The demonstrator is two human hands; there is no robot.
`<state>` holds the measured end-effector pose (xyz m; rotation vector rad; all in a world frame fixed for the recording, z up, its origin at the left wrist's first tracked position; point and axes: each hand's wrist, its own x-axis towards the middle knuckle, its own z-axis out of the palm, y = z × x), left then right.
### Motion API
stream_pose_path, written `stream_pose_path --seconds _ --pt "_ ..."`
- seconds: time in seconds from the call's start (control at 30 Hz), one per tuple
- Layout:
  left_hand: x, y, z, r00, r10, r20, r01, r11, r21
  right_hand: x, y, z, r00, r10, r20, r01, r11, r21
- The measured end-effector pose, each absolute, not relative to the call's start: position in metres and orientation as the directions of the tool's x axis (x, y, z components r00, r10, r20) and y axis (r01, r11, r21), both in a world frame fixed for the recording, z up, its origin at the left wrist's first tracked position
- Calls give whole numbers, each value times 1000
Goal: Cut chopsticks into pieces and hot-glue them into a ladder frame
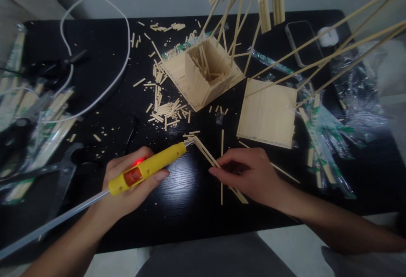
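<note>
My left hand [128,184] is closed around a yellow glue pen [149,168] with a lit red button. Its metal tip [189,143] touches the upper end of a pair of thin bamboo sticks [209,157] lying on the black table [177,209]. My right hand [249,175] presses down on those sticks with curled fingers, near their lower half. A single thin stick [222,141] lies upright beside them. A clear glue rod [53,222] trails from the pen's back end toward the lower left.
A square open box of sticks [203,74] and a flat stick panel [268,114] sit behind my hands. Cut stick bits [165,110] are scattered around. A white cable [95,57], scissors [47,171], wrappers [326,141] and a phone [300,42] are also there.
</note>
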<state>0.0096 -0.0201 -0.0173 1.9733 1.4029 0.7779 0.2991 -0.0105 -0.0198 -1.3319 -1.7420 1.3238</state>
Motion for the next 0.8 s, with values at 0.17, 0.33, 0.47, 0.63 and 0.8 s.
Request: stream_pose_path --seconds 0.17,0.33,0.47,0.63,0.8 --pt "9 -19 -17 290 943 162 612 -313 726 299 -11 -21 -343 934 -101 356 30 -934" --pt "9 -20 -18 240 962 128 635 -255 729 299 -10 -21 -337 935 -113 353 14 -936" --pt "6 -20 -18 214 965 154 639 -257 725 298 -10 -20 -332 924 -187 298 -86 -951" --pt "7 -18 -17 312 930 194 558 -345 755 297 -11 -19 -334 908 -253 252 -172 -952" --pt "10 -20 -19 388 904 181 536 -381 753 298 -12 -20 -330 929 -165 329 -51 -943"
